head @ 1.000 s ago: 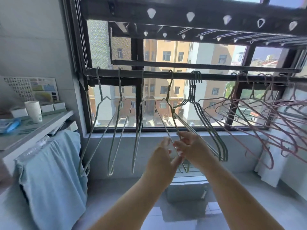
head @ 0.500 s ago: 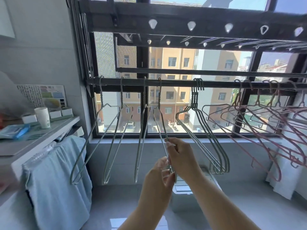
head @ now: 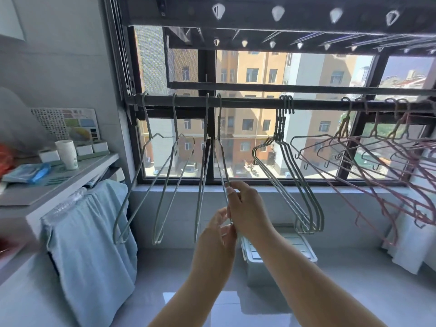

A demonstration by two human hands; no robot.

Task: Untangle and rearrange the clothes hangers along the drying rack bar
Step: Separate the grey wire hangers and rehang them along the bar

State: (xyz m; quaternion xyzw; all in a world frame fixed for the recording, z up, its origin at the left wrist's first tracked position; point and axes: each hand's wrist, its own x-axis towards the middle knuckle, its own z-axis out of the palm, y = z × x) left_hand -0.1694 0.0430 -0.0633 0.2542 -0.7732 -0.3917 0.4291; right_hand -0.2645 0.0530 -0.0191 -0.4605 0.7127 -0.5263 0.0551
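A dark drying rack bar (head: 247,103) runs across the window. Several pale green wire hangers hang from its left part, spaced apart. My right hand (head: 245,208) grips the lower wires of the fourth green hanger (head: 220,147), which hangs close beside the third one (head: 204,166). My left hand (head: 218,234) pinches the same hanger's bottom end just below. A tight bunch of green hangers (head: 286,161) hangs right of centre. Pink hangers (head: 387,159) crowd tangled at the far right.
A shelf (head: 59,182) on the left carries a white cup (head: 67,154) and small boxes. Blue cloth (head: 94,244) hangs below it. A white plastic crate (head: 278,256) stands on the floor under the green bunch. White fabric (head: 410,246) hangs at the right edge.
The hanger in my hands has slid left along the bar, from near the green bunch to beside the third hanger. Both hands followed it left and kept hold.
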